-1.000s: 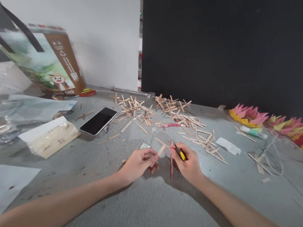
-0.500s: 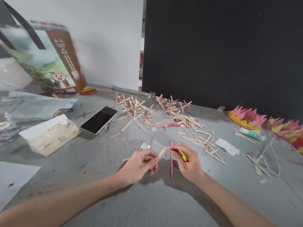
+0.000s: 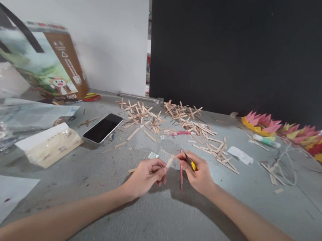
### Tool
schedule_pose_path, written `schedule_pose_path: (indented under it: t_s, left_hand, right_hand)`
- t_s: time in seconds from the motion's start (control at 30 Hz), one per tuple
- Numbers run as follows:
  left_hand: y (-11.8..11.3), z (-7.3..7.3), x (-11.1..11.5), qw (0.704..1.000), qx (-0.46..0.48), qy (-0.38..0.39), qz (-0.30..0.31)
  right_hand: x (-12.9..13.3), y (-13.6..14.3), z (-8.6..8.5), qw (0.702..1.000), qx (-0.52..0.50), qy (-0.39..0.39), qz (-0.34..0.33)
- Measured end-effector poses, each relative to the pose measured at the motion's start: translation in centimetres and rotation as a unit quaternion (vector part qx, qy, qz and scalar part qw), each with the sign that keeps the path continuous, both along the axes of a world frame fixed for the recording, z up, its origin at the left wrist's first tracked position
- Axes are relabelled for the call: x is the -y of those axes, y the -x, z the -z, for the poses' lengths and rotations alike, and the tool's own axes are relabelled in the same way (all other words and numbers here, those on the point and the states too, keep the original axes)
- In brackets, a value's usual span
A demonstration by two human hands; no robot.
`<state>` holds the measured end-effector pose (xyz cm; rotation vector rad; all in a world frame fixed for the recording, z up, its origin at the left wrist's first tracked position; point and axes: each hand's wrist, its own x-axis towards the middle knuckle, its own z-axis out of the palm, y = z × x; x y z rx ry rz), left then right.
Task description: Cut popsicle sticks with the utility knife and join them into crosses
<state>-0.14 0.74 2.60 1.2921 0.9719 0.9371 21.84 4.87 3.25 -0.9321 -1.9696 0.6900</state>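
Observation:
Near the middle of the table, my left hand is closed on a flat wooden craft stick between thumb and fingers. A thinner wooden piece crosses its far end, making a T-like shape. My right hand is closed around a slim yellow-and-black tool, whose exact kind I cannot make out. Its fingertips are at the crossed end of the sticks; whether they pinch it I cannot tell. A red pencil-like stick lies under the right hand. A small clear packet is just beyond the left hand.
Piles of craft sticks spread along the back. A phone, an opened packet and a shopping bag stand or lie left. Folded-paper flowers, a glue stick, white paper and a cable are right.
The yellow-and-black tool has turned in my right hand, so its dark end now points up past the fingers. My left hand keeps its hold on the craft stick. The view has shifted slightly.

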Motion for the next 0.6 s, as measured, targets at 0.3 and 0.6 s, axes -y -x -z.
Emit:
schedule_pose_path:
  t_s: [0.3, 0.6]
  left_hand:
    - [0.0, 0.1, -0.1, 1.0, -0.014, 0.011, -0.018]
    - [0.0, 0.2, -0.1, 0.999, -0.007, 0.023, -0.024]
  right_hand:
    - [0.1, 0.2, 0.9, 0.997, 0.052, -0.023, 0.048]
    - [0.8, 0.5, 1.8, 0.997, 0.042, -0.004, 0.064]
